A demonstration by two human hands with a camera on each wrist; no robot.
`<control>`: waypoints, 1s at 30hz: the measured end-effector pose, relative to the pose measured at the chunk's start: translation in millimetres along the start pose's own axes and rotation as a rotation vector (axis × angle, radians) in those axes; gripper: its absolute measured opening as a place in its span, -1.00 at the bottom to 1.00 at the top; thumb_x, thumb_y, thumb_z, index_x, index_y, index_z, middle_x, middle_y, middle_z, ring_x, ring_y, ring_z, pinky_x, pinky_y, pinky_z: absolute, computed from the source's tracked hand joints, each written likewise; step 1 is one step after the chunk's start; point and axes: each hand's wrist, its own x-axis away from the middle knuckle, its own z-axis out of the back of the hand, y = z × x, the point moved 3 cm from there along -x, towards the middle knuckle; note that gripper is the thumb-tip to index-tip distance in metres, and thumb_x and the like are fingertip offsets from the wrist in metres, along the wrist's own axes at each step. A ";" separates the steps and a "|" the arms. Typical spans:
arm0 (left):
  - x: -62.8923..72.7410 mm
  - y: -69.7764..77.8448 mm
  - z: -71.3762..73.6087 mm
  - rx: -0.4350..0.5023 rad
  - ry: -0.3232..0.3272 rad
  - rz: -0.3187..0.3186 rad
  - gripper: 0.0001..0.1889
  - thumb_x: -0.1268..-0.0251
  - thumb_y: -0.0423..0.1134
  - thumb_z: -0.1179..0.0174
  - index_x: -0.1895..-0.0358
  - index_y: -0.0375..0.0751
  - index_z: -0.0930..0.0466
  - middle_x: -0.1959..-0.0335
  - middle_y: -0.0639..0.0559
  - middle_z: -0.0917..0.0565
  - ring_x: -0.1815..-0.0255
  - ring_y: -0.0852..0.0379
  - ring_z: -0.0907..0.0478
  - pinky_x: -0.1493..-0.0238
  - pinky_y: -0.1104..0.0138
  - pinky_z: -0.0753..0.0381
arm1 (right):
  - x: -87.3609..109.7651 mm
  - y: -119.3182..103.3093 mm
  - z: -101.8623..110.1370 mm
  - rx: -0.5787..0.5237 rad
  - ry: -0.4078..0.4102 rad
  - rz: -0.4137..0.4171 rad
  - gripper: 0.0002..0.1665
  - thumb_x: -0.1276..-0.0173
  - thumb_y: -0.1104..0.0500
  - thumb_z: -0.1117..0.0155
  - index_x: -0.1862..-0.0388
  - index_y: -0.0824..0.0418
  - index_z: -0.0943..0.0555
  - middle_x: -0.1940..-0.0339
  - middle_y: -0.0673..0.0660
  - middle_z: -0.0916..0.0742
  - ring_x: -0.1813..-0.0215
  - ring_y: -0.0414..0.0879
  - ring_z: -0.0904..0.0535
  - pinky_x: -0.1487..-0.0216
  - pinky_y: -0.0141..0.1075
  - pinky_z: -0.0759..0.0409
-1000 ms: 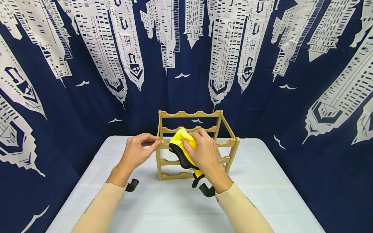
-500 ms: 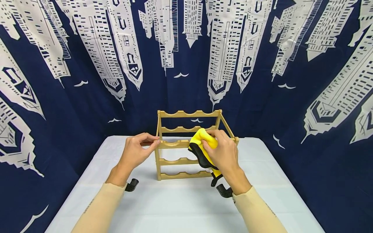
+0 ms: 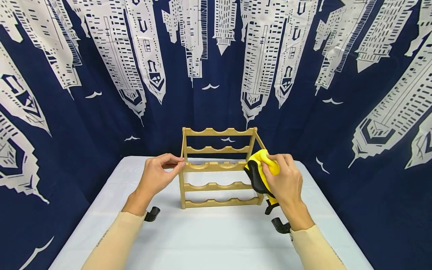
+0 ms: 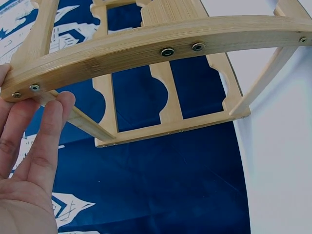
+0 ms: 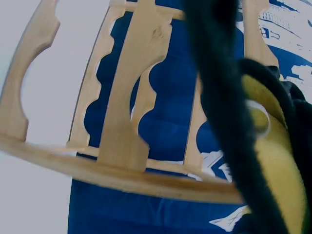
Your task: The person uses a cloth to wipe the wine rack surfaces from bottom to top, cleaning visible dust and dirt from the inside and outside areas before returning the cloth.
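Observation:
A light wooden wine rack (image 3: 216, 186) with scalloped rails stands upright on the white table. At its upper front left corner, my left hand (image 3: 158, 173) pinches the wood between thumb and fingers. In the left wrist view, the fingers of that hand (image 4: 34, 156) lie against the end of the rack's side bar (image 4: 122, 48). My right hand (image 3: 287, 180) grips a bunched yellow cloth with black parts (image 3: 258, 180) against the right end of the upper front rail. A black band of the cloth (image 5: 219, 97) hides much of the right wrist view, and the right fingers are not visible there.
The white-covered table (image 3: 202, 240) extends around the rack. Behind it hangs a navy curtain (image 3: 216, 108) with white buildings and birds. Black wrist-worn pieces show at the left wrist (image 3: 152, 214) and right wrist (image 3: 281, 226).
My right hand has moved rightward with the cloth along the upper front rail, from near its left end to its right end. The left hand keeps its place at the corner.

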 end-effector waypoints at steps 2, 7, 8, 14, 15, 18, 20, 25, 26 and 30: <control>-0.3 -0.1 -0.3 0.004 0.002 0.000 -0.88 -0.46 -0.39 -0.63 0.08 -0.10 -0.95 0.09 0.00 -0.99 0.13 -0.01 -0.99 0.01 0.29 -0.98 | 2.3 6.8 3.9 -0.008 0.045 0.012 -0.66 -0.38 0.29 -0.73 -0.07 0.32 -0.82 0.01 0.39 -0.81 0.16 0.35 -0.86 0.22 0.16 -0.88; 0.2 -1.4 -0.9 0.005 0.009 -0.002 -0.89 -0.46 -0.39 -0.63 0.09 -0.10 -0.95 0.09 0.01 -0.99 0.12 0.00 -0.99 0.00 0.38 -0.95 | 9.6 24.8 9.5 -0.108 0.185 -0.062 -0.59 -0.46 0.25 -0.72 -0.18 0.38 -0.81 -0.03 0.42 -0.82 -0.01 0.31 -0.80 -0.04 -0.39 -0.68; 0.8 -1.7 -0.9 0.004 0.010 -0.002 -0.89 -0.46 -0.39 -0.63 0.09 -0.10 -0.95 0.09 0.01 -0.99 0.13 0.00 -0.99 0.00 0.38 -0.95 | 12.4 29.2 10.2 -0.133 0.212 -0.089 -0.57 -0.46 0.25 -0.72 -0.20 0.40 -0.80 -0.03 0.43 -0.82 -0.03 0.29 -0.78 -0.04 -0.48 -0.59; 2.0 -3.7 -1.6 0.009 0.016 -0.011 -0.89 -0.46 -0.40 -0.62 0.09 -0.10 -0.95 0.08 0.00 -0.99 0.12 -0.01 -0.99 -0.01 0.45 -0.92 | 34.4 60.6 13.4 -0.190 0.250 -0.304 -0.46 -0.55 0.25 -0.66 -0.40 0.42 -0.72 -0.15 0.42 -0.76 -0.21 -0.07 -0.72 -0.19 -0.74 -0.51; 1.8 -4.1 -2.2 0.012 0.015 -0.013 -0.88 -0.46 -0.40 -0.62 0.09 -0.10 -0.95 0.08 0.00 -0.99 0.12 -0.01 -0.99 -0.01 0.49 -0.90 | 39.0 65.6 13.8 -0.190 0.233 -0.321 -0.45 -0.57 0.27 -0.64 -0.42 0.43 -0.71 -0.17 0.42 -0.74 -0.23 -0.18 -0.70 -0.22 -0.74 -0.53; 0.7 -4.3 -2.9 0.023 0.010 -0.012 -0.88 -0.46 -0.40 -0.62 0.09 -0.10 -0.95 0.09 0.00 -0.99 0.12 -0.02 -0.99 -0.02 0.62 -0.83 | 52.4 76.5 13.3 -0.220 0.168 -0.333 -0.43 -0.59 0.35 -0.59 -0.47 0.48 -0.65 -0.16 0.23 -0.72 -0.20 -0.50 -0.59 -0.19 -0.77 -0.54; 0.6 -4.4 -2.6 0.022 0.007 -0.009 -0.88 -0.46 -0.40 -0.63 0.09 -0.10 -0.95 0.09 0.00 -0.99 0.12 -0.02 -0.99 -0.02 0.62 -0.83 | 57.7 79.0 10.7 -0.273 0.143 -0.324 -0.43 -0.56 0.43 -0.57 -0.48 0.50 -0.64 -0.16 -0.02 -0.68 -0.12 -0.60 -0.59 -0.13 -0.78 -0.59; 0.9 -5.2 -0.8 0.005 -0.010 0.001 -0.88 -0.47 -0.38 -0.63 0.06 -0.10 -0.94 0.07 0.00 -0.99 0.09 -0.02 -0.99 -0.05 0.42 -0.93 | 56.0 73.5 -0.9 -0.350 0.060 -0.271 -0.37 -0.42 0.50 -0.65 -0.43 0.46 -0.69 -0.20 0.00 -0.66 -0.07 -0.59 -0.67 -0.11 -0.76 -0.67; 0.9 -5.1 -0.6 -0.002 -0.019 0.001 -0.87 -0.46 -0.38 -0.64 0.05 -0.10 -0.94 0.06 -0.02 -0.99 0.07 -0.03 -0.99 -0.07 0.35 -0.95 | 54.6 72.2 -3.1 -0.343 0.044 -0.259 -0.38 -0.39 0.49 -0.68 -0.41 0.45 -0.71 -0.18 0.11 -0.70 -0.07 -0.60 -0.67 -0.11 -0.77 -0.66; -0.4 -6.1 2.6 -0.026 -0.078 -0.001 -0.78 -0.38 -0.37 -0.70 0.01 -0.12 -0.91 -0.01 -0.06 -0.99 -0.05 -0.09 -0.98 -0.18 0.13 -0.97 | 50.2 68.3 -10.9 -0.307 0.016 -0.246 -0.45 -0.31 0.44 -0.78 -0.24 0.44 -0.77 -0.06 0.38 -0.78 -0.03 -0.67 -0.63 -0.06 -0.80 -0.61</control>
